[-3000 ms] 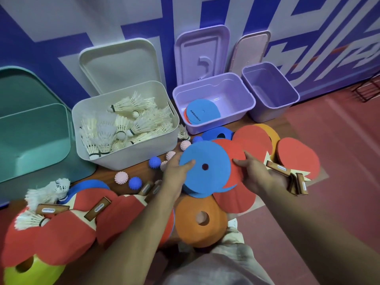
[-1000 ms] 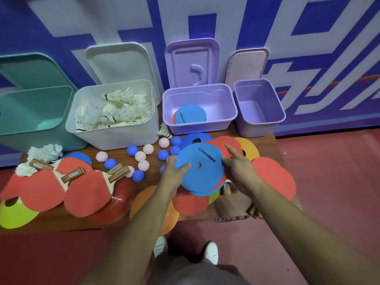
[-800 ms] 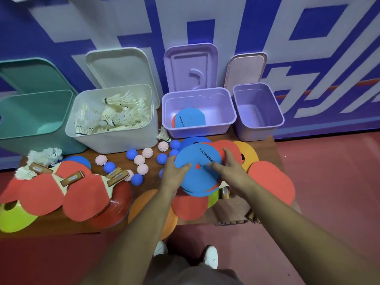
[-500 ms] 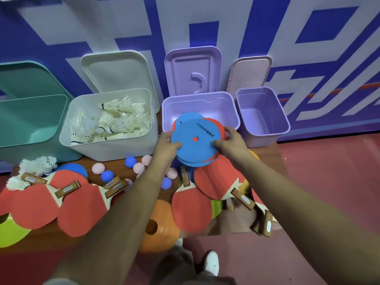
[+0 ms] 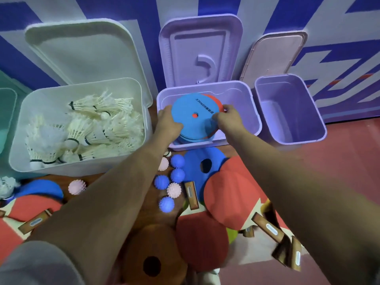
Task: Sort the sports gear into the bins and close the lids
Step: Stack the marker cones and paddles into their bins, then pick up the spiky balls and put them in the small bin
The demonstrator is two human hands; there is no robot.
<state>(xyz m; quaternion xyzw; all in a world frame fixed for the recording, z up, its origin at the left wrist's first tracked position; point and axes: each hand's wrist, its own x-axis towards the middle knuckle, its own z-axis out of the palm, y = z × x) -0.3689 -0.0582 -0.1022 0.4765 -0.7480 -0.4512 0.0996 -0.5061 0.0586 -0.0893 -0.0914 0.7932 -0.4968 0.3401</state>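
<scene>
Pinching opposite rims, left hand (image 5: 167, 122) and right hand (image 5: 228, 118) hold flat round discs (image 5: 192, 122) inside a lilac bin (image 5: 243, 99).

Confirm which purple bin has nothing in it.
The smaller purple bin at far right: its inside is bare. The wider purple bin beside it holds the discs.

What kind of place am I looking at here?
Probably a sports hall or gym equipment corner: a red sports floor, a blue-and-white painted wall, and a bin of shuttlecocks beside table-tennis paddles and flat discs.
</scene>
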